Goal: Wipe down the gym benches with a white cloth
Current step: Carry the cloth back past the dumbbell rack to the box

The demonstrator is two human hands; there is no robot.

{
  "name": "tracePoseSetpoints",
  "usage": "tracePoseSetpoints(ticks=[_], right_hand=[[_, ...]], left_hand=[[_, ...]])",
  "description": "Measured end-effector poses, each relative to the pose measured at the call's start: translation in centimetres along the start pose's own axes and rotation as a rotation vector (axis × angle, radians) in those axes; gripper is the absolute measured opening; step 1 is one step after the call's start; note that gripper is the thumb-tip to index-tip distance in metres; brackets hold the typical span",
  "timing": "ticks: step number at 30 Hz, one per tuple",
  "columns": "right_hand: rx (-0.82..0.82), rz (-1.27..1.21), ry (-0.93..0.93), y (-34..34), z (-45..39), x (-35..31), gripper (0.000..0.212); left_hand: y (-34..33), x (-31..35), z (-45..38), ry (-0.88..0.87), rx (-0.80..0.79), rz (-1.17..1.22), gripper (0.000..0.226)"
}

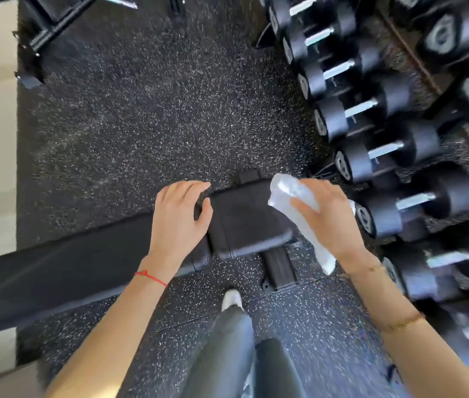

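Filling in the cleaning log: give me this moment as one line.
left hand: rests on bench | right hand: grips white cloth beside seat pad | dumbbell rack: right

The desk (pixel 64 271) across the lower left and centre of the frame is plain black padding. The cloth (pixel 293 193) right of centre is white. The floor (pixel 156 119) is black, speckled with white flecks. Along the right edge, the dumbbells (pixel 371 156) are black with silver handles and grey end marks. A red string (pixel 151 278) circles one wrist, a gold chain (pixel 405 321) the other. The trousers (pixel 227 354) are grey, the shoe (pixel 232 298) white.
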State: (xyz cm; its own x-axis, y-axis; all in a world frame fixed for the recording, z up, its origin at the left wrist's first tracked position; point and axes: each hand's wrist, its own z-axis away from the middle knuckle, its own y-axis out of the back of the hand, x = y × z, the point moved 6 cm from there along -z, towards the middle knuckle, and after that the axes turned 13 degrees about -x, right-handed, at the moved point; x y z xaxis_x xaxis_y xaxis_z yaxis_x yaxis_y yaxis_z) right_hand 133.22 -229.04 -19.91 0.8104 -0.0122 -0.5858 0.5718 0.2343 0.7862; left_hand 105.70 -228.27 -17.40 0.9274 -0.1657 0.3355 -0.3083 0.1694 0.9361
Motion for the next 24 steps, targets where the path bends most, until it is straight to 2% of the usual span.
tracePoseSetpoints(ticks=[5, 9, 14, 24], right_hand=[[0.055, -0.001, -0.069, 9.2, 3.6, -2.9, 0.034], [0.107, -0.002, -0.087, 14.6, 5.5, -3.1, 0.034], [0.150, 0.003, -0.081, 19.9, 6.3, 0.2, 0.034], [0.066, 0.035, 0.048, 31.9, 1.3, 8.1, 0.035]], left_hand=[[7.1, 5.0, 0.5, -0.062, 0.019, 0.036, 0.028], [10.2, 9.0, 0.2, -0.065, 0.017, 0.050, 0.028], [11.5, 14.5, -2.1, -0.083, 0.037, 0.063, 0.027], [11.2, 27.4, -9.1, 0.016, 0.122, 0.140, 0.027]])
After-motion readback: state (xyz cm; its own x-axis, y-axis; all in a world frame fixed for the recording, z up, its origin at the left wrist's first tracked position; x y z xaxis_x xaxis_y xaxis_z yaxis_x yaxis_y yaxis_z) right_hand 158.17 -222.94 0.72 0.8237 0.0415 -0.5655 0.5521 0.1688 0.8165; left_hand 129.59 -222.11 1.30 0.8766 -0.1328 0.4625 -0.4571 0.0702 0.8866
